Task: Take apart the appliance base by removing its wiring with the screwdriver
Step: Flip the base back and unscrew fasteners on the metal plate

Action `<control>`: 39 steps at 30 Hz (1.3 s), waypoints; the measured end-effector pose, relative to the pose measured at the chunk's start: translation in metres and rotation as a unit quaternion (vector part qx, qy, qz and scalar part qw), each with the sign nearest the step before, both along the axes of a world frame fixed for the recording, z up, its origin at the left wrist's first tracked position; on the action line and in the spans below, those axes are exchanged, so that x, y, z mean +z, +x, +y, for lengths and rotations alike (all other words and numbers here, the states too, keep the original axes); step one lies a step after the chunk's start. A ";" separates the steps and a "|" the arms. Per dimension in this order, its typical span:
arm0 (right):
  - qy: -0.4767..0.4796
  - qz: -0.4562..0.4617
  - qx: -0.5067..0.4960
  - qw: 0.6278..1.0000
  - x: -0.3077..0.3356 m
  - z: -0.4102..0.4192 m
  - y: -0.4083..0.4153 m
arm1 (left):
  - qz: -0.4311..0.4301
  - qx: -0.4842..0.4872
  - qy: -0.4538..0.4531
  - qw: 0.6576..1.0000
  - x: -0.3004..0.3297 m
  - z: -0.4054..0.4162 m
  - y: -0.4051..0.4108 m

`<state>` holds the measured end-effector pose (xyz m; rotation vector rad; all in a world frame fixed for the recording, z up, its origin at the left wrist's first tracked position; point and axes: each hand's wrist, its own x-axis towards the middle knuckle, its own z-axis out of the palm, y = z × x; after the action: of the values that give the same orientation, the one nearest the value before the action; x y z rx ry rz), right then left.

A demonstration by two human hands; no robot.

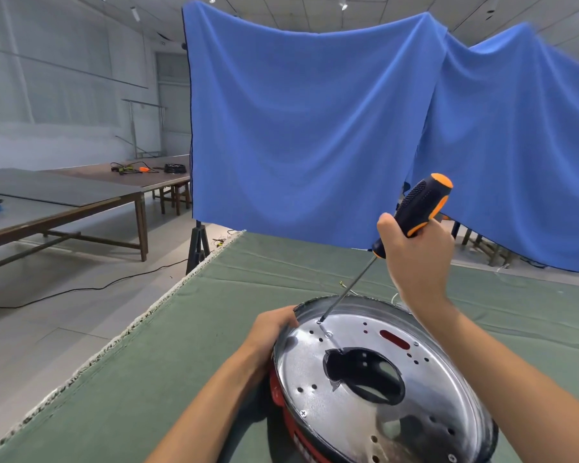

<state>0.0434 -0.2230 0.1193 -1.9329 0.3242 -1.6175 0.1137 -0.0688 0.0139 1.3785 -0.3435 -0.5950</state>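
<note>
The appliance base (365, 396) lies on the green cloth, a round shiny metal plate with a large dark opening in its middle, several small holes and a red and black rim. My left hand (274, 329) grips its far left edge. My right hand (415, 259) holds a black and orange screwdriver (415, 208) by the handle, tilted, with the shaft running down and left. The tip sits on a screw (319, 321) near the plate's far left rim. Thin wires (346, 287) show just behind the base.
The green cloth-covered table (188, 362) has a frayed left edge dropping to the floor. A blue cloth (315, 128) hangs behind as a backdrop on a stand. Long wooden tables (81, 202) with tools stand far left. A black cable (81, 290) crosses the floor.
</note>
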 end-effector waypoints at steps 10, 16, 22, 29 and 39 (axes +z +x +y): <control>0.030 -0.003 0.014 0.999 -0.001 -0.001 -0.001 | 0.003 -0.010 -0.017 1.000 0.000 0.002 -0.003; 0.037 -0.014 0.022 0.999 0.000 -0.001 -0.001 | -0.006 -0.009 -0.017 1.000 -0.001 0.002 -0.001; 0.033 0.006 0.018 0.999 -0.001 0.000 -0.001 | 0.003 -0.007 -0.027 1.000 -0.001 0.002 -0.002; 0.045 0.014 0.017 0.999 -0.004 0.004 -0.003 | -0.008 -0.002 -0.016 1.000 0.000 0.003 -0.002; 0.046 0.311 0.099 0.944 0.051 0.020 0.009 | -0.059 0.004 0.013 0.998 0.002 0.004 0.002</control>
<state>0.0525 -0.2028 0.1702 -2.2797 0.4259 -0.8161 0.1155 -0.0648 0.0155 1.4420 -0.4260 -0.5147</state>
